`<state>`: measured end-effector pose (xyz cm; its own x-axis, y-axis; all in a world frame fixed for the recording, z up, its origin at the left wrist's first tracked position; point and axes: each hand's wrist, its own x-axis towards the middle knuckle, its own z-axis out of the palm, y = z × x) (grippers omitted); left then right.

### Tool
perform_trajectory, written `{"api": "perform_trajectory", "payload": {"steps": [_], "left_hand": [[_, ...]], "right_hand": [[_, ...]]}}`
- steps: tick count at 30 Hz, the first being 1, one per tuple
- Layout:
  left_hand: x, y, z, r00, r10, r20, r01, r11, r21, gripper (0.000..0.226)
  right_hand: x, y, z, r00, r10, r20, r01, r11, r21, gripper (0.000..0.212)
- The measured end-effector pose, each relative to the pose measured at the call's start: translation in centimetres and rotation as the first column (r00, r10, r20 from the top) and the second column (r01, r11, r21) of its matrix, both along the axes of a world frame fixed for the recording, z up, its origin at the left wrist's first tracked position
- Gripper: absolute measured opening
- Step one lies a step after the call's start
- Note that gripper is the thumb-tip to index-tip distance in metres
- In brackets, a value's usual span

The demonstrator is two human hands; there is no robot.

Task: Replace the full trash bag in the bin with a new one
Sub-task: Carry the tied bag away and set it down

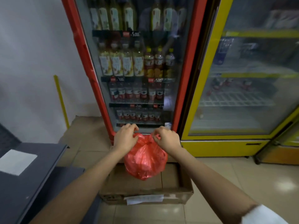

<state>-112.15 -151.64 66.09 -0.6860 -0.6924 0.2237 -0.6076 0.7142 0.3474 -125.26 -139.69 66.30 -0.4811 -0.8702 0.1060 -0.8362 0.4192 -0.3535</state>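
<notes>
A full red trash bag (pixel 145 160) hangs above an open cardboard box (pixel 145 188) that serves as the bin on the floor. The bag's top is gathered into a twisted neck between my hands. My left hand (pixel 125 139) grips the bag's left handle loop. On the other side, my right hand (pixel 166 139) pinches the right handle loop. The box inside looks bare, with a white label on its front wall. No new bag is in view.
A red-framed drinks fridge (pixel 137 70) stands right behind the box, and a yellow-framed fridge (pixel 242 78) is to its right. A dark grey counter (pixel 29 172) is at the left. A yellow stick (pixel 61 101) leans on the white wall. Tiled floor surrounds the box.
</notes>
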Motion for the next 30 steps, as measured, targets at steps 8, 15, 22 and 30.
{"api": "perform_trajectory", "payload": {"steps": [8, 15, 22, 30], "left_hand": [[-4.3, -2.8, -1.9, 0.950, -0.309, 0.052, 0.308, 0.951, 0.035, 0.011], [-9.8, 3.1, -0.4, 0.684, -0.729, -0.001, 0.729, 0.684, 0.003, 0.011], [-8.4, 22.0, -0.4, 0.075, -0.997, -0.006, 0.986, 0.075, -0.149, 0.033], [4.3, 48.0, 0.0, -0.419, -0.907, -0.033, 0.905, -0.415, -0.097, 0.013]], "right_hand": [[-1.8, 1.8, -1.0, 0.974, -0.222, -0.037, 0.217, 0.970, -0.109, 0.020], [1.6, 11.9, -1.3, 0.780, -0.626, 0.017, 0.616, 0.761, -0.203, 0.020], [14.3, 29.4, -1.7, 0.367, -0.925, 0.099, 0.908, 0.333, -0.254, 0.018], [36.6, 50.0, -0.8, -0.218, -0.974, -0.068, 0.956, -0.199, -0.215, 0.015]]}}
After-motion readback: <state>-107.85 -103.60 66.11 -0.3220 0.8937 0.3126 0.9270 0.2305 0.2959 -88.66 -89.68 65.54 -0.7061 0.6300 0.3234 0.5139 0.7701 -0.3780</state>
